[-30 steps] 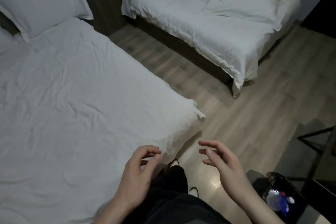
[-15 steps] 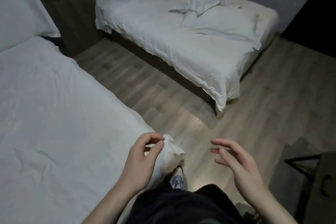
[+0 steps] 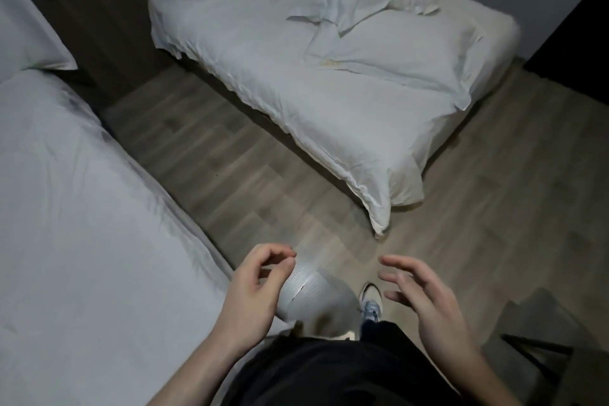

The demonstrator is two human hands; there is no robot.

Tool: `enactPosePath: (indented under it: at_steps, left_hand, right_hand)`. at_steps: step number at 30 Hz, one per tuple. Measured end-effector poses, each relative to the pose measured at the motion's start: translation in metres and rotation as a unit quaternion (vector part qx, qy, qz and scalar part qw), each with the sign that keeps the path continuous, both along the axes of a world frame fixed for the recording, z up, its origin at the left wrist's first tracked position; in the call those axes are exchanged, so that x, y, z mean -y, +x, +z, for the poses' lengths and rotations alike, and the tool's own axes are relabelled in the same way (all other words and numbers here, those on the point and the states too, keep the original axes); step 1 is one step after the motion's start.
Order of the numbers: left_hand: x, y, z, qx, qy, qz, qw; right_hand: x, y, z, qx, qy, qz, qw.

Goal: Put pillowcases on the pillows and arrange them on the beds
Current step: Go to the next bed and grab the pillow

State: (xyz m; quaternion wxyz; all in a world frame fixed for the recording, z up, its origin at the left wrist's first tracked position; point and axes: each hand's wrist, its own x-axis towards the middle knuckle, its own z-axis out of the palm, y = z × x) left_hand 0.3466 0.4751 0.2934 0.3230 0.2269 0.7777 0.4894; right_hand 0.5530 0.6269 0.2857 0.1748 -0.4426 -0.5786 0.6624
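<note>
Two white beds stand in the room. The near bed (image 3: 82, 224) fills the left side, with a cased white pillow (image 3: 23, 39) at its head, top left. On the far bed (image 3: 250, 53) lie a flat white pillow (image 3: 402, 53) and a crumpled white pillowcase (image 3: 356, 0) behind it. My left hand (image 3: 253, 293) hovers over the near bed's foot corner, fingers loosely curled, holding nothing. My right hand (image 3: 428, 300) hangs over the floor with fingers spread, also holding nothing.
A strip of wooden floor (image 3: 237, 168) runs between the two beds. My foot in a light shoe (image 3: 370, 303) stands on it below my hands. A dark piece of furniture (image 3: 540, 349) sits at the lower right. A dark wood wall panel (image 3: 108, 10) backs the beds.
The view has swung right and moved forward: the far bed is closer and more central, and the near bed and its pillow slid left. Both hands stay raised and hold nothing.
</note>
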Motion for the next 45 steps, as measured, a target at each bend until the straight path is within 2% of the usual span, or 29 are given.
enactPosePath:
  at_steps: [5,14,27,36,45]
  left_hand:
    - [-0.080,0.017,0.006,-0.001,-0.002,0.038,0.999]
    - [-0.155,-0.017,0.006,0.013,-0.021,0.135,0.991]
    - [-0.257,-0.218,0.004,-0.022,0.004,0.082,0.996]
    - [-0.320,-0.349,0.002,-0.027,-0.011,0.061,0.998]
    - [-0.421,-0.443,-0.004,-0.040,-0.032,0.061,0.997]
  right_hand:
    - [-0.108,-0.002,-0.004,0.019,-0.005,0.034,0.999]
    - [-0.215,-0.079,0.004,0.051,-0.001,0.153,0.987]
    - [-0.301,-0.246,-0.010,0.017,-0.008,0.082,0.996]
    - [-0.361,-0.374,-0.007,0.002,-0.001,0.096,0.995]
    - [-0.474,-0.478,-0.016,0.004,0.000,0.108,0.994]
